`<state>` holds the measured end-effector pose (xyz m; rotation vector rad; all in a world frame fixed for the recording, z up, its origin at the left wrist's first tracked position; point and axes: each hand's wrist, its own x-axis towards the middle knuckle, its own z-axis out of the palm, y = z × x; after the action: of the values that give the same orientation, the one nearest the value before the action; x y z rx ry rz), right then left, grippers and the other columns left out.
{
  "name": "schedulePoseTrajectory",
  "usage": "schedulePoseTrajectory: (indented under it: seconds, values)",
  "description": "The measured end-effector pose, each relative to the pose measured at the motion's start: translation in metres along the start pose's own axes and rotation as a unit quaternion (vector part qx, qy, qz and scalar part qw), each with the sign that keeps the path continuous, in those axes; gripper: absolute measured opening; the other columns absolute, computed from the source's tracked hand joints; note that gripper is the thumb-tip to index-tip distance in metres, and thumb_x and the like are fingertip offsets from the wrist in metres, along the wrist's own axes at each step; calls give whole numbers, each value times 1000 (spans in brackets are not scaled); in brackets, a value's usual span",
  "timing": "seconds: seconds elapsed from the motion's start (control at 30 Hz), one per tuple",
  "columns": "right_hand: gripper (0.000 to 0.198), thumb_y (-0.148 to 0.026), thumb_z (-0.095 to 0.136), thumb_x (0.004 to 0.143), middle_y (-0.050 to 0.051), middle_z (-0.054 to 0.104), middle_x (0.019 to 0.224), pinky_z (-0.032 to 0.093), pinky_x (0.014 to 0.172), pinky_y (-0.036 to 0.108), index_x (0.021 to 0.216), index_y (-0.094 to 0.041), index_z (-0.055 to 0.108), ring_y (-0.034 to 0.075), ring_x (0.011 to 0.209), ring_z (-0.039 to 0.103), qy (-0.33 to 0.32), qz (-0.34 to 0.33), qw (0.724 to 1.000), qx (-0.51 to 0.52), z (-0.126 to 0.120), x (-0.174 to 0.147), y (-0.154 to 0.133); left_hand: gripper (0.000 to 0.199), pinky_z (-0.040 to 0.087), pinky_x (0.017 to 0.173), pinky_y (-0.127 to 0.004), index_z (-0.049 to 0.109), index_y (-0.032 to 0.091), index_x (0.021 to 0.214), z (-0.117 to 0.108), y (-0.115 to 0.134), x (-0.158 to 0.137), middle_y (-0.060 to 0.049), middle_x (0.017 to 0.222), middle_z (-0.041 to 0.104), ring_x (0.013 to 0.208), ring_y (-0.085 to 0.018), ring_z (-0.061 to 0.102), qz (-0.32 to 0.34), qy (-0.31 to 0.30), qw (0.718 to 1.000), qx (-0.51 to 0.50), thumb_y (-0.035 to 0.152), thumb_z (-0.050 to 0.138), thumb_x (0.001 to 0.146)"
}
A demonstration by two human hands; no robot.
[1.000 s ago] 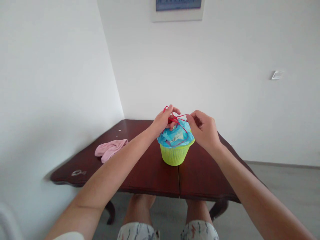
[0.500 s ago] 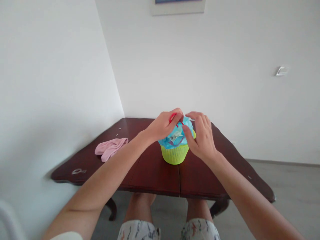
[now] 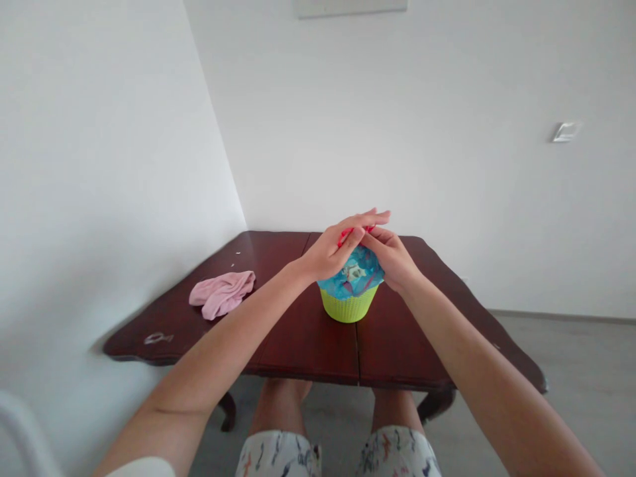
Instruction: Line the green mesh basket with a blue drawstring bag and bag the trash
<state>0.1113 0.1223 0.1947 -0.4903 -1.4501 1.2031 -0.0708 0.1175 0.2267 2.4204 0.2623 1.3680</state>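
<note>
A light green woven basket (image 3: pixel 349 310) stands on the dark red wooden table, with a crumpled blue plastic bag (image 3: pixel 348 285) bulging over its rim. Through the bag's top, something pale shows that I cannot make out. Above it, my left hand (image 3: pixel 332 250) has a red drawstring (image 3: pixel 344 234) between thumb and fingers, the fingers stretched out to the right. My right hand (image 3: pixel 390 257) meets it from the right, thumb and fingers pinched on the same drawstring near the left thumb. The bag's upper edge is partly hidden behind both hands.
A folded pink cloth (image 3: pixel 222 294) lies on the left part of the table (image 3: pixel 308 351). Small white scraps (image 3: pixel 237 253) are behind it. White walls border the table at the left and back, with a switch plate (image 3: pixel 565 132) on the back wall.
My right hand has moved left and in, closing from spread fingers to a pinch at the red drawstring. The left fingers have straightened out. Basket and cloth have stayed put.
</note>
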Motion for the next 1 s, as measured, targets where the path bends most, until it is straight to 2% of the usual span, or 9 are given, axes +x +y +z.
schedulePoseTrajectory:
  seconds: [0.1, 0.2, 0.37, 0.53, 0.67, 0.77, 0.83, 0.93, 1.0]
  values:
    - [56, -81, 99, 86, 3, 88, 95, 69, 84, 38, 102, -29, 85, 26, 96, 85, 63, -6, 997, 33, -10, 8, 8, 56, 27, 153, -58, 85, 29, 137, 1, 0, -3, -11, 147, 88, 178, -29, 51, -20, 57, 997, -45, 65, 43, 127]
    - [64, -88, 92, 89, 2, 82, 82, 66, 73, 33, 86, -27, 74, 21, 79, 79, 136, -22, 990, 37, -32, 20, 18, 61, 24, 153, -60, 83, 26, 119, -3, 1, -13, -8, 97, 93, 152, -29, 77, -37, 90, 993, -61, 65, 37, 129]
    - [86, -106, 68, 94, 0, 60, 57, 41, 48, 28, 66, -27, 48, 12, 49, 51, 215, 5, 971, -101, -74, 33, 36, 57, 54, 131, -52, 76, 25, 104, -14, -9, -53, 2, 58, 67, 93, -25, 88, -96, 129, 986, -39, 66, 43, 128]
    - [90, -108, 74, 86, -2, 48, 46, 30, 42, 27, 57, -27, 46, 10, 41, 40, 186, 58, 970, -145, -86, 27, 52, 59, 63, 89, -39, 74, 25, 105, -13, -23, -91, 8, 55, 48, 56, -20, 62, -161, 145, 976, -4, 69, 42, 127]
    - [91, -110, 83, 73, -1, 58, 57, 34, 41, 26, 62, -26, 51, 9, 43, 44, 144, 95, 978, -114, -81, 19, 46, 47, 56, 77, -34, 75, 25, 131, -11, -23, -99, 5, 68, 62, 61, -19, 64, -225, 99, 960, 132, 63, 49, 126]
    - [85, -105, 89, 73, 3, 71, 74, 44, 47, 27, 72, -24, 63, 11, 52, 54, 100, 94, 987, -81, -71, 10, 33, 48, 52, 74, -35, 72, 23, 149, -11, -25, -92, 4, 74, 70, 68, -23, 70, -284, 58, 922, 258, 58, 73, 117]
    - [76, -98, 86, 85, 6, 78, 87, 53, 57, 28, 81, -22, 75, 14, 65, 64, 70, 61, 992, -83, -62, 3, 25, 41, 54, 78, -38, 79, 23, 138, -12, -29, -86, -1, 80, 76, 76, -27, 74, -298, 28, 895, 330, 53, 84, 110]
    - [55, -80, 77, 105, 9, 85, 106, 65, 81, 36, 104, -25, 85, 23, 92, 77, 21, -26, 980, -194, -46, -10, 21, 21, 58, 91, -45, 85, 25, 116, -10, -38, -81, -9, 103, 84, 102, -34, 78, -269, 11, 866, 422, 41, 92, 104]
    - [41, -65, 76, 110, 11, 85, 127, 67, 101, 47, 127, -29, 84, 30, 116, 80, -15, -75, 942, -326, -36, -19, 25, 16, 59, 97, -47, 84, 26, 117, -6, -41, -80, -10, 115, 83, 112, -35, 75, -230, 28, 867, 441, 30, 91, 103]
